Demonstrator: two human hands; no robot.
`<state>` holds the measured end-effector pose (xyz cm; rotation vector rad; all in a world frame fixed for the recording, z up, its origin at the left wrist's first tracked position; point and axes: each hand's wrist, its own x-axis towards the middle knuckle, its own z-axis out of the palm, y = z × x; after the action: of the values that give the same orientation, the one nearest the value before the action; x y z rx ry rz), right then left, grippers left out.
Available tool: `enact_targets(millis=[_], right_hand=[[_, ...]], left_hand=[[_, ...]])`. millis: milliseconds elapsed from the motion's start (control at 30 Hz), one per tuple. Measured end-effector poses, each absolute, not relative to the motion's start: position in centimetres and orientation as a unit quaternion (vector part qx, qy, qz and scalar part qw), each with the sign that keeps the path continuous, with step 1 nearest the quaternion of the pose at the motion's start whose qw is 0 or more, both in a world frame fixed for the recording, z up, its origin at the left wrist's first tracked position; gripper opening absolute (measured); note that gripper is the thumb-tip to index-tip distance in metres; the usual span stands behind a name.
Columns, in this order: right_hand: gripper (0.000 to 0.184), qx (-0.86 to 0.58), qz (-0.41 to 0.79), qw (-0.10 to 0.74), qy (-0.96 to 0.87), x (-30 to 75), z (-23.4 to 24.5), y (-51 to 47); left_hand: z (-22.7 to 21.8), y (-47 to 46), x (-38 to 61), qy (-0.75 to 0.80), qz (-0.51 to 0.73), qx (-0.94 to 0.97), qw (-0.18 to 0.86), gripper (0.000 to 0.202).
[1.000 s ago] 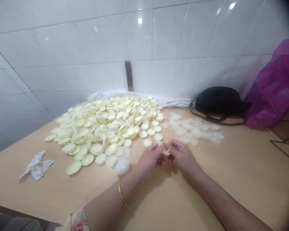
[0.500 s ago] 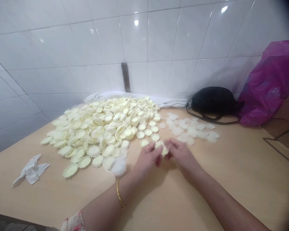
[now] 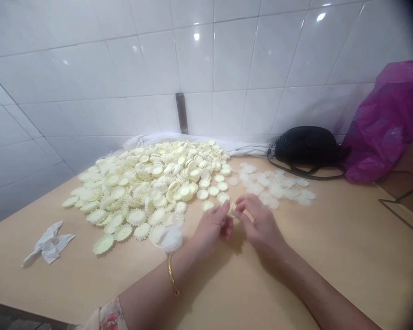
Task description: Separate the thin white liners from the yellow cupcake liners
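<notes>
My left hand [image 3: 212,225] and my right hand [image 3: 260,222] meet over the tan table [image 3: 330,256], fingers pinched together on one small cream toothed disc [image 3: 231,209] held between them. A gold bangle sits on my left wrist. Just beyond my left hand spreads a big heap of the same cream toothed discs [image 3: 151,183]. Beyond my right hand lies a thinner scatter of pale translucent discs [image 3: 275,185]. A small white bundle [image 3: 168,236] rests by my left wrist.
A black bag [image 3: 306,146] with a strap lies against the tiled wall, a magenta plastic bag [image 3: 388,123] to its right. Crumpled white paper [image 3: 48,243] sits at the table's left. White cloth [image 3: 241,146] runs along the wall behind the heap.
Both hands have stayed together on the disc, shifting slightly away from me towards the piles; the fingers have worked around the disc. The view has shifted a little.
</notes>
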<state>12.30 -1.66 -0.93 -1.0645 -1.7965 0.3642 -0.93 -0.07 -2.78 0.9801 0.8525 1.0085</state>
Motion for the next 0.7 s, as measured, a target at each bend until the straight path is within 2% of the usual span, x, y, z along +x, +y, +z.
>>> enact_targets(millis=[67, 200, 367, 467, 600, 700], right_hand=[[0.014, -0.448, 0.137, 0.486, -0.738, 12.7, -0.8, -1.4], [0.018, -0.531, 0.216, 0.484, -0.662, 14.0, -0.4, -0.8], [0.024, -0.533, 0.347, 0.53, -0.56, 14.3, -0.9, -0.5], [0.028, -0.526, 0.387, 0.575, -0.493, 14.5, -1.5, 0.2], [0.031, -0.513, 0.399, 0.597, -0.471, 15.4, -1.8, 0.8], [0.021, -0.533, 0.29, 0.552, -0.572, 15.5, -1.7, 0.1]], left_hand=[[-2.6, -0.1, -0.8, 0.374, 0.439, 0.441, 0.688, 0.043], [-2.1, -0.5, -0.3, 0.344, 0.413, 0.461, 0.706, 0.037], [-2.0, -1.0, 0.6, 0.366, 0.432, 0.391, 0.726, 0.021], [-2.0, -0.8, 0.2, 0.389, 0.465, 0.371, 0.703, 0.015], [-1.6, -0.5, -0.6, 0.426, 0.469, 0.362, 0.684, 0.021], [-1.1, -0.8, -0.5, 0.414, 0.429, 0.361, 0.717, 0.035]])
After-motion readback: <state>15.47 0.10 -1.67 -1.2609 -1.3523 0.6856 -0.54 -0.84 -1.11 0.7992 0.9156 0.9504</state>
